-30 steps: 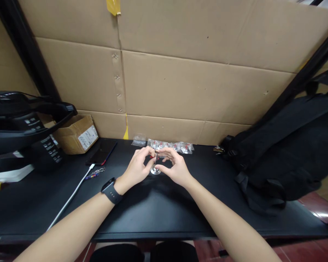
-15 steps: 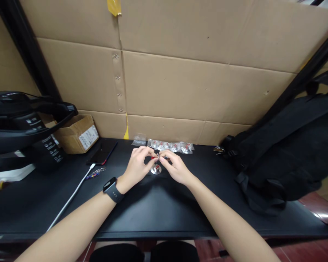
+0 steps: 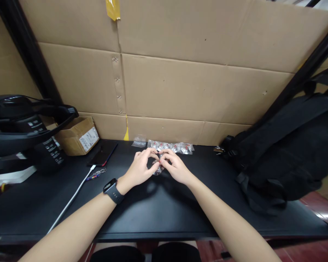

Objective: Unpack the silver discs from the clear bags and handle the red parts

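Note:
My left hand [image 3: 141, 168] and my right hand [image 3: 174, 166] meet fingertip to fingertip over the middle of the black table [image 3: 153, 207]. Between them they pinch a small shiny metal part with a round base [image 3: 157, 168], mostly hidden by the fingers. Both hands are curled closed around it. A dark watch [image 3: 112, 190] sits on my left wrist. Just behind the hands lies a row of small clear bags [image 3: 171, 146] holding similar silver and red parts.
A black backpack [image 3: 289, 145] leans at the right. At the left are a black headset-like device [image 3: 22, 127], a small cardboard box [image 3: 78, 135], a phone [image 3: 104, 153], a white cable [image 3: 71, 196] and a keyring [image 3: 95, 174]. Cardboard sheets [image 3: 180, 80] wall off the back.
The hands have closed in tighter on the metal part, which now shows less between the fingers. The camera tilted slightly.

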`<state>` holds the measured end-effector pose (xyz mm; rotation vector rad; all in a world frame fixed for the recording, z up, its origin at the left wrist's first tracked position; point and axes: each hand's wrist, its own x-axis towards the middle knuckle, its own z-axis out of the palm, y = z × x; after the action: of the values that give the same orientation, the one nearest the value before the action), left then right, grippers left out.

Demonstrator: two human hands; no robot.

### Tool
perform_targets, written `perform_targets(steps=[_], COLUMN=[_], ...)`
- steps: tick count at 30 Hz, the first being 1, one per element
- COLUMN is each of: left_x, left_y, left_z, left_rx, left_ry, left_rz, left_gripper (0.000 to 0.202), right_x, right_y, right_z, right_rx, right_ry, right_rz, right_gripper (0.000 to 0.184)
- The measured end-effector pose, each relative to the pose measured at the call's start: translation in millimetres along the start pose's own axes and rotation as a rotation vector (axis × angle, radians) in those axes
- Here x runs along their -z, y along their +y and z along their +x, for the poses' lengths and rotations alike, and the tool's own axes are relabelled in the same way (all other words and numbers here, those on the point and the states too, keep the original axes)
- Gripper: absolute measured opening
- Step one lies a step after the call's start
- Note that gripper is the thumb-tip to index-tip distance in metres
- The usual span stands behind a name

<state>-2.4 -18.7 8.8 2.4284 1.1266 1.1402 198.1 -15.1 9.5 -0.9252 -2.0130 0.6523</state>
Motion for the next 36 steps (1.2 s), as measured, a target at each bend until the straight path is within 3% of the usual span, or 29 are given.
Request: perform_targets(steps=[3,8,15,18,21,24,28,31,36], left_x=[-2.2,-1.4,-1.2,-0.4,3.4,8.0,9.2,6.9,2.4], left_y=[-3.4,-5.2,-11.9,-16.3,-22.1,-26.9,-30.5,-32.4,-32.6], left_z=[0.8,3.2,4.2,4.8,5.8,6.6,7.3,7.9,8.6], left_rx=[0.014,-0.004,0.005,0.021,0.024,0.000,0.011,0.056,0.150], left_ry=[-0.028,-0.054,-0.020,0.019,0.033,0.020,0.026,0.026,0.016], left_rz=[0.009,-0.190,0.042,0.078,0.086,0.105,0.094,0.026,-0.152], left_gripper=[0.026,0.030,0.028,0.025,0.022,0.020,0.020,0.017,0.013], right_x=[-0.4,-2.3,-6.1,-6.9,-7.4,-10.5,-17.1,-18.2,-13.8], right_y=[2.0,4.0,12.7,21.4,27.2,27.1,24.3,24.9,26.5], right_z=[0.7,0.1,2.2,1.1,-1.4,-2.9,-1.4,1.8,6.3], right_rx=[-0.029,-0.036,-0.016,-0.006,0.011,-0.025,-0.085,-0.155,-0.278], right_ry=[-0.006,-0.011,0.010,-0.003,-0.110,-0.198,-0.160,-0.074,0.107], right_rz=[0.075,0.089,0.023,-0.076,-0.219,-0.335,-0.423,-0.315,0.184], right_gripper=[0.026,0.028,0.022,0.016,0.024,0.015,0.008,0.009,0.018])
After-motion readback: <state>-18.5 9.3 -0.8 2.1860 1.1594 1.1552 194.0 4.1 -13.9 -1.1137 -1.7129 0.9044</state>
